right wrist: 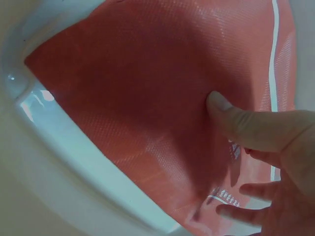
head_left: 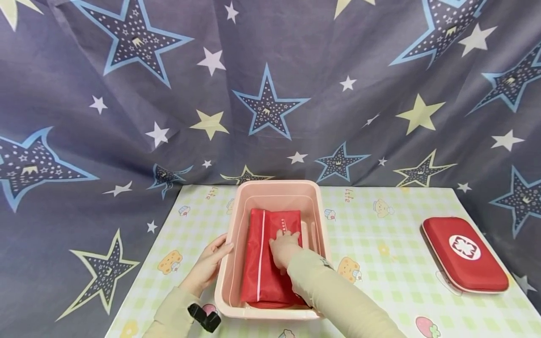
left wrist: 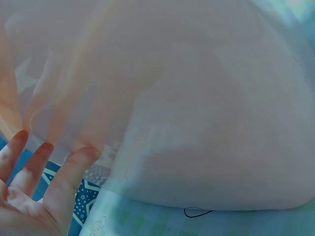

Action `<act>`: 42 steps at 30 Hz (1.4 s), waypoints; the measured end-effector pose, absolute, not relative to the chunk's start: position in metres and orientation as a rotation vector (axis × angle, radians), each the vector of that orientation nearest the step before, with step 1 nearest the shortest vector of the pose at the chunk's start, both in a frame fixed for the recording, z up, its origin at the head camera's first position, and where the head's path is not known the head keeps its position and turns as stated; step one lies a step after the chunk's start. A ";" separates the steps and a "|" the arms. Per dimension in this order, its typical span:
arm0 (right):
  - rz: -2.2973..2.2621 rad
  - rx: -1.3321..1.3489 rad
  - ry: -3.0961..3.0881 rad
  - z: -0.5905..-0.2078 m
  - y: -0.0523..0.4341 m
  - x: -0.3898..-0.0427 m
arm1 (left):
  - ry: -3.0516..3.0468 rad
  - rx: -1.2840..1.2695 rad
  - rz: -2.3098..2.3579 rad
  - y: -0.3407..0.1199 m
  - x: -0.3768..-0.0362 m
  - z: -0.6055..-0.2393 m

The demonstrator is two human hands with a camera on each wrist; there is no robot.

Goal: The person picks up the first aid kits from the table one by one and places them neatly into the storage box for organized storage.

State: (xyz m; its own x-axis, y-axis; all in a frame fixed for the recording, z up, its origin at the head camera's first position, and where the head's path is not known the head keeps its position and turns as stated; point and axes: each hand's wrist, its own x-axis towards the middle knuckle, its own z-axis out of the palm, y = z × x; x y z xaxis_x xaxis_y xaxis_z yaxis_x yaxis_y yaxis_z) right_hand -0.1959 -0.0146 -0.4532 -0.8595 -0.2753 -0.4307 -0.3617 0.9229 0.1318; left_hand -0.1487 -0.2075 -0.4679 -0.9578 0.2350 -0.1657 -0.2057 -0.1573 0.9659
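The left hand (head_left: 208, 264), fingers extended, is resting against the bin's (head_left: 276, 201) left edge, ideally steadying it; inside, toward the near edge, the red pouch (head_left: 269, 280) is lying under the right hand (head_left: 286, 249), whose spread, ungripping fingers should be pressing evenly.

white-striped red pouch (head_left: 266, 266), pink bin (head_left: 266, 313)

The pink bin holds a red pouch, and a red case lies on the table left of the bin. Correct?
Not quite: the head view shows the red case on the table right of the pink bin, which does hold a red pouch.
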 end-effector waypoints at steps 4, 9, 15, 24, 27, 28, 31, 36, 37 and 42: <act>0.254 -0.483 2.685 -0.454 -0.015 -0.198 | 1.821 0.039 2.189 -0.208 -0.150 -0.469; 0.205 -0.502 2.736 -0.451 -0.015 -0.197 | 1.816 0.033 2.175 -0.209 -0.150 -0.470; -0.061 -0.493 2.786 -0.442 -0.015 -0.196 | 1.833 0.050 2.186 -0.209 -0.149 -0.470; -0.287 -0.494 2.813 -0.428 -0.012 -0.200 | 1.838 0.048 2.168 -0.208 -0.148 -0.466; -0.301 -0.490 2.829 -0.424 -0.011 -0.201 | 1.844 0.040 2.158 -0.208 -0.148 -0.467; -0.307 -0.488 2.831 -0.423 -0.010 -0.202 | 1.847 0.037 2.154 -0.208 -0.148 -0.467; -0.310 -0.484 2.840 -0.418 -0.008 -0.204 | 1.861 0.010 2.157 -0.208 -0.148 -0.469; -0.365 -0.512 2.878 -0.398 -0.001 -0.208 | 1.867 -0.054 2.184 -0.208 -0.148 -0.469; -0.393 -0.519 2.890 -0.393 0.001 -0.209 | 1.865 -0.058 2.190 -0.208 -0.148 -0.469; -0.502 -0.553 2.973 -0.371 0.016 -0.208 | 1.859 -0.033 2.182 -0.208 -0.148 -0.468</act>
State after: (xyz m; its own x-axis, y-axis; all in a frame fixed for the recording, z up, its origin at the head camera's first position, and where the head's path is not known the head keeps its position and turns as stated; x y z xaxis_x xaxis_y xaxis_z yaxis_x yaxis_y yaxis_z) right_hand -0.2083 0.0161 -0.3711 -0.9321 -0.3619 -0.0149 -0.3369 0.8814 -0.3311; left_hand -0.1483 -0.2080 -0.4683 -0.9622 0.1919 -0.1931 -0.2211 -0.1373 0.9655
